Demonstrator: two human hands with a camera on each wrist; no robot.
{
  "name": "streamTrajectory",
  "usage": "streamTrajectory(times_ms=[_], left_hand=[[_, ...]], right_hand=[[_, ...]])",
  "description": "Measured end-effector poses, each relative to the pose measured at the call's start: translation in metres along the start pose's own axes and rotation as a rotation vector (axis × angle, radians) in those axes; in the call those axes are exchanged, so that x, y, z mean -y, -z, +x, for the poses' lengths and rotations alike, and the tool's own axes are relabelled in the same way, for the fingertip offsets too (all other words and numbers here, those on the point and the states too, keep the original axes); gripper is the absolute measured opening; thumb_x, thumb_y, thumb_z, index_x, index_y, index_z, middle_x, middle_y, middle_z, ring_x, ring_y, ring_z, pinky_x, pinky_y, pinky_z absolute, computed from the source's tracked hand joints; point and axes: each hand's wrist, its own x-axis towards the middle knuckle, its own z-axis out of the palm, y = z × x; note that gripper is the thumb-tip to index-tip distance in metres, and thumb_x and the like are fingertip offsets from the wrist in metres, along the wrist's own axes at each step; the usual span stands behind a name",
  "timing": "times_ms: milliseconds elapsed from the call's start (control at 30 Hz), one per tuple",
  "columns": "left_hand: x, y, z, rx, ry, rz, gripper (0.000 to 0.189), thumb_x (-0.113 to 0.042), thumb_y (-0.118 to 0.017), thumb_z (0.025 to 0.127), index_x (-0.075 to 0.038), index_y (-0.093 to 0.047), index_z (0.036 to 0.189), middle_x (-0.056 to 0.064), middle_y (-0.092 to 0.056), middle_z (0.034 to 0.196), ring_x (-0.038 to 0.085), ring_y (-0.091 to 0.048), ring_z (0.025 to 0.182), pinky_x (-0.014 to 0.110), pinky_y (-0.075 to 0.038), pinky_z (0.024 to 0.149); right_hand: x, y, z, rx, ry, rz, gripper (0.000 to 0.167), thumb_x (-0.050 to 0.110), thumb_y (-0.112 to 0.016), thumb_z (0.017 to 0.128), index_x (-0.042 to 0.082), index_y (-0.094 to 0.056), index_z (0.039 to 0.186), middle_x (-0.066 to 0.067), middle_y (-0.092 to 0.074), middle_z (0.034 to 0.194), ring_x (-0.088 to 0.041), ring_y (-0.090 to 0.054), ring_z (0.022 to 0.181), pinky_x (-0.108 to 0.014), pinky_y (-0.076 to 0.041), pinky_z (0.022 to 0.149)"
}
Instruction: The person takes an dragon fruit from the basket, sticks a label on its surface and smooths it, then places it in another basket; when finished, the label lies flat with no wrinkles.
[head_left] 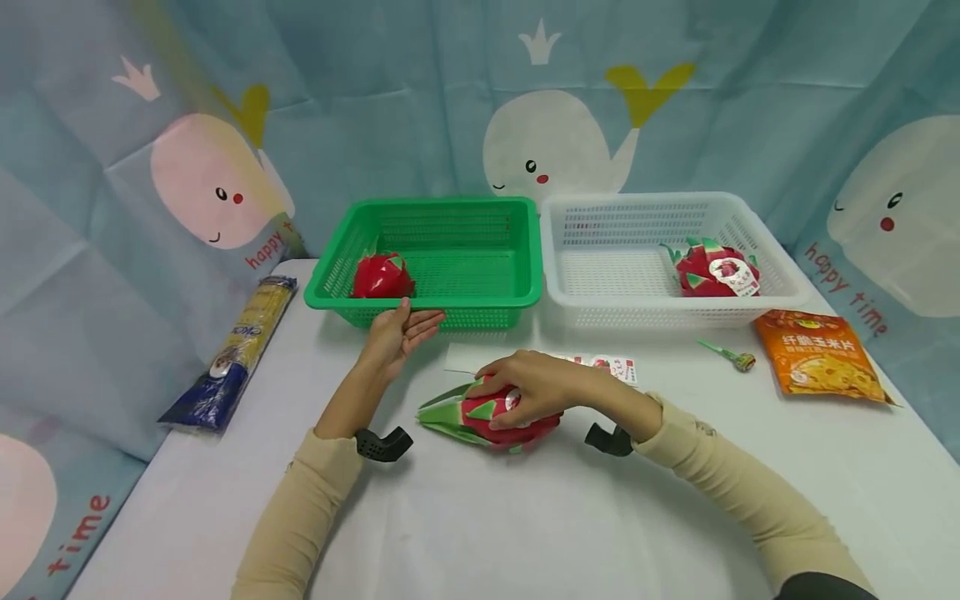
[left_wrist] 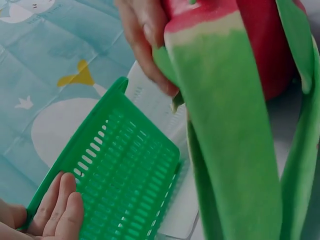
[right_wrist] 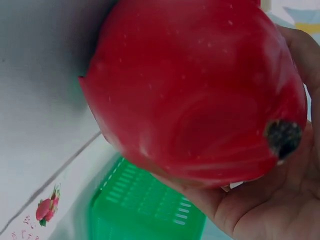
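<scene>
The right grip [head_left: 537,383] was clasped around one dragon fruit [head_left: 487,409], which lay on the white surface [head_left: 517,517] in front of the green basket [head_left: 487,304], leaves pointing left. The left grip [head_left: 397,335] was uncurled, fingers extended, at the basket's front rim.

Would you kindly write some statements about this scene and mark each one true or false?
1. The right hand grips a red, green-leaved dragon fruit. True.
2. The rectangular white plastic basket holds another red dragon fruit. True.
3. The left hand is inside the white basket. False: it touches the near side of the rectangular green plastic basket.
4. The flat orange snack packet lies to the left of the green basket. False: it lies to the right of it.
</scene>
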Motion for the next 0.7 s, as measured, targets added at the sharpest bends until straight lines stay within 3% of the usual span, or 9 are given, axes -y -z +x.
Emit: streamTrajectory(times_ms=[167, 367, 467, 600, 700], left_hand=[[-0.002, 0.003, 0.001, 0.029, 0.015, 0.0, 0.051, -0.023, -0.028, 0.101, 0.013, -0.022, 0.137, 0.002, -0.071, 0.092, 0.011, -0.068, 0.091, 0.024, -0.05, 0.085], [-0.003, 0.004, 0.001, 0.037, 0.013, -0.016, 0.052, -0.023, -0.029, 0.101, 0.013, -0.022, 0.137, 0.002, -0.071, 0.092, 0.011, -0.068, 0.09, 0.023, -0.05, 0.084], [-0.003, 0.003, 0.001, 0.026, 0.015, -0.018, 0.052, -0.024, -0.03, 0.101, 0.012, -0.022, 0.137, 0.003, -0.071, 0.092, 0.011, -0.068, 0.09, 0.023, -0.05, 0.083], [-0.003, 0.003, 0.001, 0.023, 0.015, -0.014, 0.047, -0.024, -0.03, 0.1, 0.011, -0.029, 0.131, 0.003, -0.071, 0.092, 0.011, -0.068, 0.089, 0.022, -0.051, 0.082], [-0.002, 0.003, 0.001, 0.027, 0.01, -0.021, 0.039, -0.024, -0.031, 0.1, 0.007, -0.036, 0.124, 0.004, -0.071, 0.093, 0.011, -0.068, 0.09, 0.023, -0.051, 0.083]], right_hand=[[0.002, 0.011, -0.012, -0.028, -0.007, -0.007, 0.042, 0.031, -0.065, 0.081, 0.023, -0.061, 0.121, -0.002, -0.058, 0.123, -0.009, -0.059, 0.098, -0.023, -0.048, 0.082], [-0.009, 0.054, -0.046, -0.144, -0.053, 0.133, 0.045, 0.03, -0.068, 0.081, 0.02, -0.059, 0.124, -0.004, -0.056, 0.126, -0.015, -0.053, 0.111, -0.026, -0.051, 0.082], [-0.025, 0.079, -0.067, -0.252, -0.163, 0.224, 0.047, 0.027, -0.069, 0.081, 0.021, -0.058, 0.126, -0.005, -0.053, 0.131, -0.018, -0.051, 0.114, -0.029, -0.053, 0.078], [-0.052, 0.107, -0.09, -0.423, -0.42, 0.326, 0.048, 0.024, -0.067, 0.083, 0.023, -0.054, 0.13, -0.005, -0.052, 0.132, -0.017, -0.05, 0.104, -0.026, -0.052, 0.071], [-0.072, 0.115, -0.099, -0.579, -0.606, 0.401, 0.051, 0.033, -0.064, 0.085, 0.026, -0.049, 0.134, -0.009, -0.053, 0.127, -0.015, -0.052, 0.095, -0.021, -0.052, 0.066]])
